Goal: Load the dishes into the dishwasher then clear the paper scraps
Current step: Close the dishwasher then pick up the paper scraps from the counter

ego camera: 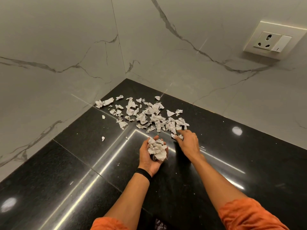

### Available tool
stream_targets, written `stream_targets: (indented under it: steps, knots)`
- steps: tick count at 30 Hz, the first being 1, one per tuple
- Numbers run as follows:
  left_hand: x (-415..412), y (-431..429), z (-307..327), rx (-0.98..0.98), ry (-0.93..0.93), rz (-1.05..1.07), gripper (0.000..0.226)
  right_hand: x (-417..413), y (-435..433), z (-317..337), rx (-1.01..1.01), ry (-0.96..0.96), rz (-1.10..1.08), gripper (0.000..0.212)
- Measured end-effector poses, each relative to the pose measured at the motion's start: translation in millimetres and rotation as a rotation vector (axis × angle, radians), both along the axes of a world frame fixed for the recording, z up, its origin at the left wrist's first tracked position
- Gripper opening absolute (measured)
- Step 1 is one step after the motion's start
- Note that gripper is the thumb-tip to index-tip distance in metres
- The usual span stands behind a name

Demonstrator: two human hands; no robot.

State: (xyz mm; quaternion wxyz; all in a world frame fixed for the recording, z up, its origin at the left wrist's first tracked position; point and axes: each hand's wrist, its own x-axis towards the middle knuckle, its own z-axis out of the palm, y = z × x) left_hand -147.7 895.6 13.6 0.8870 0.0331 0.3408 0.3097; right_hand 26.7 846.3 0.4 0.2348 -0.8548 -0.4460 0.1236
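Partly, wad hides the left hand; right hand covers pinched scraps.

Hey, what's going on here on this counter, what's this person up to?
A person is gathering torn paper off a black counter in a corner. The left hand, palm up, cups a wad of scraps. The right hand reaches to the near edge of the scattered pile and pinches another scrap. Most of the paper is left on the counter.
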Motion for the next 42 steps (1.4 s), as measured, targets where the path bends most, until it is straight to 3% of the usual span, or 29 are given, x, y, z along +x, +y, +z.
stream_targets:
  steps: [5,10,16,21,26,29,36,42]
  knots:
    - [-6,1,-9,0.016,0.018,0.005,0.038,-8,6,-12,0.033,-0.076,0.058,0.02]
    - [-9,0,-15,0.015,0.055,0.011,0.038,-13,-5,-5,-0.045,-0.143,0.179,0.02]
    - [-3,-5,-9,0.031,0.072,0.013,0.033,-22,-35,20,0.19,0.249,-0.12,0.012]
    - [6,-11,-4,0.018,0.012,-0.007,0.04,-50,-28,60,0.372,0.513,0.057,0.011]
    - [7,-9,5,0.026,0.04,0.037,0.033,-86,-28,58,0.297,0.254,0.267,0.016]
    - [5,-7,2,0.026,0.045,0.074,0.03,-90,-28,49,0.296,0.209,0.299,0.017]
    - [7,-3,-1,-0.015,-0.042,0.083,0.045,-81,-21,58,0.404,0.362,0.191,0.015]
    - [5,8,-9,-0.012,0.009,0.062,0.046,-56,-8,44,0.392,0.469,0.056,0.012]
